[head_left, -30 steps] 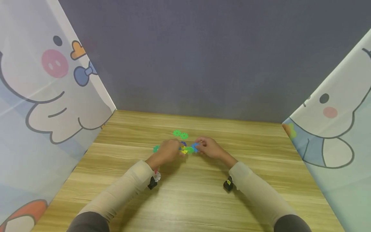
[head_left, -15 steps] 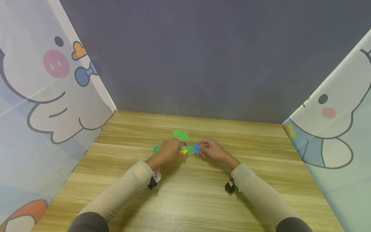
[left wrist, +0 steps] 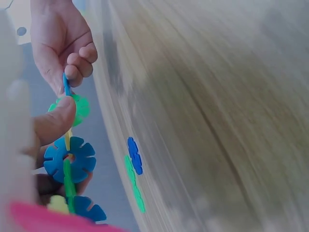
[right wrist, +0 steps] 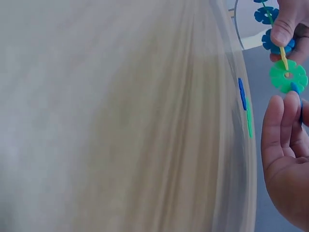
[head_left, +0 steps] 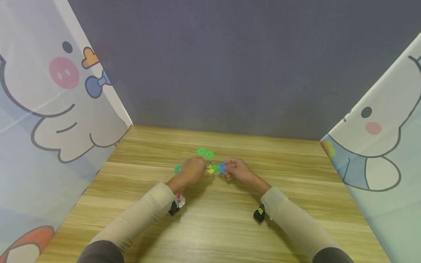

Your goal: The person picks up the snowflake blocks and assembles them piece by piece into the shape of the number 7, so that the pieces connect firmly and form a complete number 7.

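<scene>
Head view, from the left: a teal disc [head_left: 178, 169] shows just beside the left hand [head_left: 192, 170]; whether it lies on the worktop [head_left: 213, 233] or belongs to the chain of discs [left wrist: 68, 164] I cannot tell. The left hand is clamped on that chain, pinching it near the yellow disc [right wrist: 284, 57]. By the left wrist sits a white disc [head_left: 180, 201]; if it is part of the same string, turning the arm could snag it on the black wrist unit [head_left: 174, 208] and drag a joint apart. Beyond the hands lie a green pair of discs [head_left: 204, 152], and the left wrist view adds a dark blue piece [left wrist: 135, 155]; a stray knuckle could knock these about. Between the hands comes the green disc [right wrist: 288, 81], joined to the yellow disc and with no finger plainly gripping it, so a hard shove could twist it off its slot. Then the blue disc [head_left: 222, 168], its edge meeting the green rim; how deep the slots bite is too small to tell. If they sit shallow or crooked, it may slide out once let go. Furthest right, the right hand [head_left: 241, 170] has fingertips and thumb clamped on the blue disc, a narrow hold that could let it swivel off line.
</scene>
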`<control>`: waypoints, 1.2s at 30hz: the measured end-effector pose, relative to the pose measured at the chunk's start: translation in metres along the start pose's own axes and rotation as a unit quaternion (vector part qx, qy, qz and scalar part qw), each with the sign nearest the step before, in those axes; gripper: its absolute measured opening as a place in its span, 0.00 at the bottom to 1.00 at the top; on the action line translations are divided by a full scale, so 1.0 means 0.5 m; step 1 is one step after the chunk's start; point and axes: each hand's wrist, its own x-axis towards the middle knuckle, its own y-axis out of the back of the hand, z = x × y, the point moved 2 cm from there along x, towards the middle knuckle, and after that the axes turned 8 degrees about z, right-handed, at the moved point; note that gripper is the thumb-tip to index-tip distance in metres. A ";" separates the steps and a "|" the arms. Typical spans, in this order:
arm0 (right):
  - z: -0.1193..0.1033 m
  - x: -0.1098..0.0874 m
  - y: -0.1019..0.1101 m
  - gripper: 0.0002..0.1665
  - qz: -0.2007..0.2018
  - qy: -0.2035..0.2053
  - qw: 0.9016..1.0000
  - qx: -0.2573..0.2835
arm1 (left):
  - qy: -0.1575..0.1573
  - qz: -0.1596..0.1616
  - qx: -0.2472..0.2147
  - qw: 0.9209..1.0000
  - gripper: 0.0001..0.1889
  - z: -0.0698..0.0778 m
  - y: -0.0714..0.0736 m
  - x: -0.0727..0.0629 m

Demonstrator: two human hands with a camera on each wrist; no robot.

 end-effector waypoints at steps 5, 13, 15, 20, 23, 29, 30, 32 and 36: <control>-0.005 -0.004 -0.009 0.20 0.011 -0.006 0.999 0.046 | -0.005 0.017 0.018 1.000 0.30 0.004 0.004 0.001; -0.011 -0.008 -0.022 0.18 0.030 -0.026 0.995 0.089 | -0.030 0.028 0.049 0.998 0.30 0.004 -0.005 0.004; -0.009 -0.008 -0.024 0.18 0.031 -0.028 0.995 0.092 | -0.038 0.027 0.050 0.998 0.30 0.003 -0.007 0.004; -0.006 -0.010 -0.029 0.18 0.036 -0.032 0.994 0.095 | -0.049 0.020 0.052 0.997 0.31 0.000 -0.013 0.003; -0.008 -0.011 -0.033 0.17 0.037 -0.035 0.994 0.092 | -0.048 0.018 0.056 0.997 0.30 -0.002 -0.015 0.002; -0.013 -0.008 -0.039 0.17 0.043 -0.040 0.992 0.109 | -0.045 0.008 0.052 0.998 0.25 -0.002 -0.012 0.002; -0.015 -0.006 -0.039 0.17 0.043 -0.040 0.992 0.112 | -0.046 0.007 0.053 0.998 0.25 -0.002 -0.010 0.002; -0.018 -0.004 -0.037 0.17 0.044 -0.038 0.992 0.116 | -0.046 0.000 0.056 0.997 0.25 -0.001 -0.004 0.005; -0.022 -0.002 -0.036 0.17 0.046 -0.039 0.991 0.121 | -0.047 -0.001 0.060 0.997 0.28 0.002 0.011 0.009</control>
